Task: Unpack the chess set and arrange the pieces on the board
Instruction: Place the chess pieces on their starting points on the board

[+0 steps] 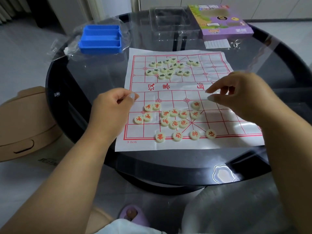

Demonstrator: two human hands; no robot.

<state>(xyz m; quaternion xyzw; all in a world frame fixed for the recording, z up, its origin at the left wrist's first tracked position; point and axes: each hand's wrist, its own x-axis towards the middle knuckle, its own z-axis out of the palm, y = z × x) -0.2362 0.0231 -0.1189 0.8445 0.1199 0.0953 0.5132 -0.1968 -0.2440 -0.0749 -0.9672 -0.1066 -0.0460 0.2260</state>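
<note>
Home: glass table [108, 78], slipper [131, 215].

Wearing no sleeves, forearms bare; long pale nails showing; lilac open-toed slipper [130, 214] showing below table [70, 105].

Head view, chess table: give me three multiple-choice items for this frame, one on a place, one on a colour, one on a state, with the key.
1. Where does the blue tray sit?
A. On the board
B. On the glass table, beyond the board's far left corner
C. On the floor

2. What colour are the characters on the pieces nearest the person?
A. Red
B. Black
C. Blue

3. How is the blue tray?
A. Full of pieces
B. Lidded
C. Empty

Key: 1 B, it stands off the paper board on the glass. 2 A, the near group is red, the far pieces black. 3 C, its compartments show bare.
</note>
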